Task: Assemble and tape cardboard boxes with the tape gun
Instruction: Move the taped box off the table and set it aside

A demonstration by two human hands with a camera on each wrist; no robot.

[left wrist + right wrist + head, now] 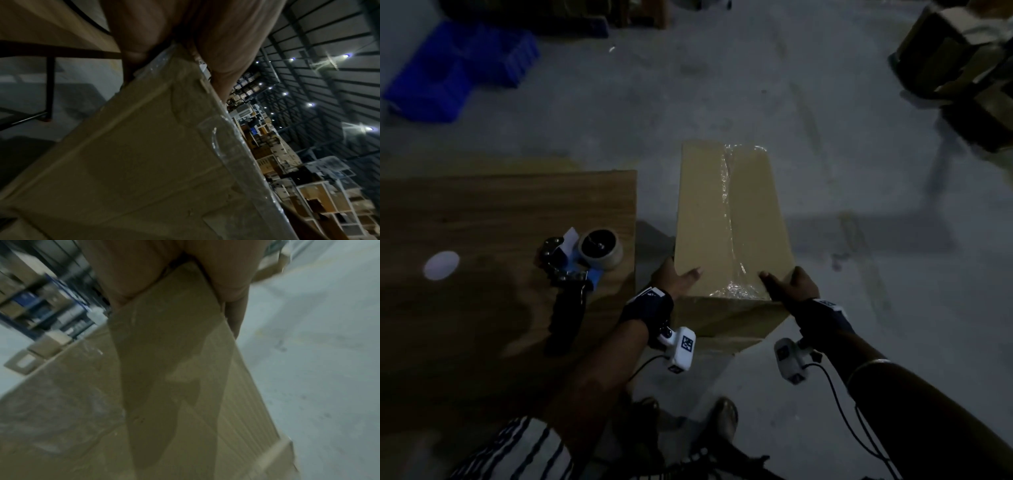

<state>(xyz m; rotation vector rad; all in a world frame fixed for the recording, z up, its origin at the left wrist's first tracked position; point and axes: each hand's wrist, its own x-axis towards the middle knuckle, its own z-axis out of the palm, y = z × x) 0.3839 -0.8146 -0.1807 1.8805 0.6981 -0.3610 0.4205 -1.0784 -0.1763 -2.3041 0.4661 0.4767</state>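
Tan taped cardboard box (726, 219): long axis 12–6 o'clock | left hand (678, 279), right hand (792, 284) grip near corners, equally close | blue tape gun (575, 270) on wooden tabletop (482, 212), 9 o'clock

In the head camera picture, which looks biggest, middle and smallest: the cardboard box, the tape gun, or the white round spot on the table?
1. cardboard box, biggest by far.
2. tape gun, middle.
3. white round spot, smallest.

Downward head view; wrist close-ups sharing box (729, 219).
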